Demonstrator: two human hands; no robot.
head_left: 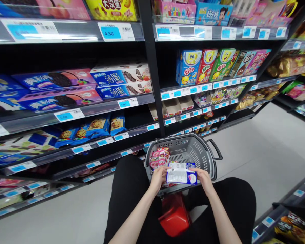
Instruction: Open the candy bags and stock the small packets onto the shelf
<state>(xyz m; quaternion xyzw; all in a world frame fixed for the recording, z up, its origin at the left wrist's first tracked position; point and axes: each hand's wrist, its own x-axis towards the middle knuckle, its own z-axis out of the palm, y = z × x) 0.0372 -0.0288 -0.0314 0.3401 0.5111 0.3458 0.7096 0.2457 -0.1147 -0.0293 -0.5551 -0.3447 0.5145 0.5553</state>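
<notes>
A blue and white snack packet point(179, 173) is stretched flat between my two hands, over the near side of a grey shopping basket point(211, 154). My left hand point(158, 178) pinches its left end. At the other end my right hand point(202, 178) grips the blue edge, fingers closed on it. Printed text covers the side facing up, too small to read. Inside the basket, on the left, lie several red and pink snack packets point(159, 157), partly covered by the held packet and my left hand.
Shelves of boxed biscuits point(122, 77) rise on the left, with small cartoon boxes point(190, 67) farther right. A red plastic object point(175, 215) sits between my legs below the basket. Grey floor point(254, 142) runs along the aisle; another shelf point(289, 206) edges the lower right.
</notes>
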